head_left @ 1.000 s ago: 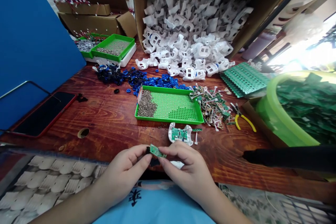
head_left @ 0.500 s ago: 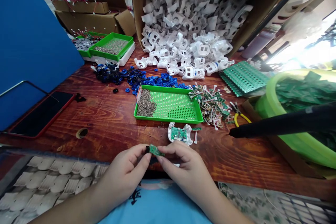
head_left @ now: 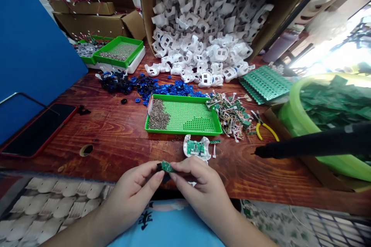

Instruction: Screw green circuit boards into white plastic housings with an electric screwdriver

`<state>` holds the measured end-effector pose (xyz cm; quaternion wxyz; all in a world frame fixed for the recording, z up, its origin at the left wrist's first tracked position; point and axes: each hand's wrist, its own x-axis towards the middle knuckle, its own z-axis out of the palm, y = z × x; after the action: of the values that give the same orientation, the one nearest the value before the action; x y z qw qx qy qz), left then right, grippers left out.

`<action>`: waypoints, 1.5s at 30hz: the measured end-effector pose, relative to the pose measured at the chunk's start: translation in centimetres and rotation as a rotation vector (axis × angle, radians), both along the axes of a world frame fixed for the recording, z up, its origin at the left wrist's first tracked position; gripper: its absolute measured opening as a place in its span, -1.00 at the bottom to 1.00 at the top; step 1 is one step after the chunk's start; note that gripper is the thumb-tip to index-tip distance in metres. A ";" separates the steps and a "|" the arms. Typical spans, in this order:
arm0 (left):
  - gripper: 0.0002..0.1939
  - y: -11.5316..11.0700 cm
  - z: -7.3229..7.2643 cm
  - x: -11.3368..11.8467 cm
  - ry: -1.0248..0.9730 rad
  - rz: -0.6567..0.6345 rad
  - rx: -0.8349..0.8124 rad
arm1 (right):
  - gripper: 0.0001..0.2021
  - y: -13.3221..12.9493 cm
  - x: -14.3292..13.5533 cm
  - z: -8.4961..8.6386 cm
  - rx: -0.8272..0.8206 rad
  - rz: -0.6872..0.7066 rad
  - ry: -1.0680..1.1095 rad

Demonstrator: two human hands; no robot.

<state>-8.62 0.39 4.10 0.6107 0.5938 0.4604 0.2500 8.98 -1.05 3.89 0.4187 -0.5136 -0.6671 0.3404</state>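
Head view shows the left hand (head_left: 131, 189) pinching a small black piece (head_left: 159, 167) and the right hand (head_left: 203, 183) pinching a little green board (head_left: 167, 166). The board touches the black piece, near the front edge of the worktop (head_left: 116, 133). Just past the right hand sits a white shell (head_left: 206, 150). Behind it is a green tray (head_left: 185, 114) with tiny metal bits (head_left: 158, 115).

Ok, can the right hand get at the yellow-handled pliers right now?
Likely yes, if the right hand lets go of the small green board: the pliers lie uncovered across the tabletop, ahead and to its right. The black tool jutting in might crowd the reach.
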 end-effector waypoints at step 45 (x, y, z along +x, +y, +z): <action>-0.81 0.0 0.1 0.7 -0.286 0.212 -0.035 | -0.66 0.0 -0.9 0.9 0.160 0.083 -0.134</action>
<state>-7.90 0.36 4.20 0.6503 0.4897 0.4333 0.3867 8.11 -1.02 4.75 0.3983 -0.4719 -0.7394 0.2683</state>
